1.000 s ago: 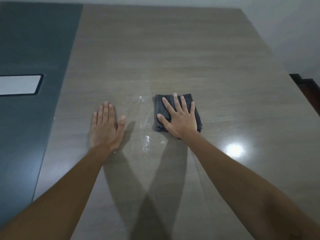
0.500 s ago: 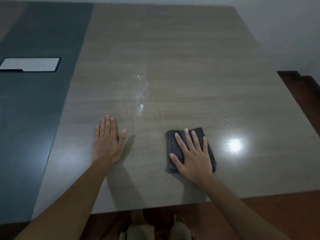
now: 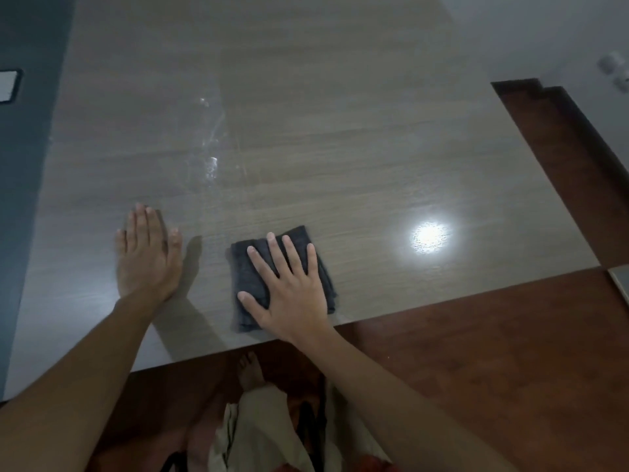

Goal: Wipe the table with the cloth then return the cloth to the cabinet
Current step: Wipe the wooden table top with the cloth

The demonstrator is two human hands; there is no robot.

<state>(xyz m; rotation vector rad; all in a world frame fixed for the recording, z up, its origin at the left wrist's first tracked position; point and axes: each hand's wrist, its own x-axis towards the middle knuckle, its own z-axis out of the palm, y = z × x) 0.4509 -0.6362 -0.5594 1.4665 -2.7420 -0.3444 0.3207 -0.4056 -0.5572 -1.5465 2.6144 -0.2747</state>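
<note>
The right hand lies flat with fingers straight and spread on a folded dark grey cloth, pressing it onto the wood-grain table close to the near edge, toward 6 o'clock of the tabletop. The palm and fingers hide much of the cloth's middle, so only its left strip, far edge and right corner show, and the number of folds cannot be made out. The left hand rests palm down on bare table at about 9 o'clock from the cloth, apart from it, fingers straight and close together, holding nothing. Pale wet streaks glint on the surface at 11 o'clock from the cloth, and a bright lamp reflection sits at 3 o'clock. At the left border a white panel with a dark rim is cut off by the frame. Two small pale round things at the upper right are too blurred to identify. Below the table edge a bare foot and light trousers show in dim light over the reddish-brown floor. No writing or label is readable anywhere.
</note>
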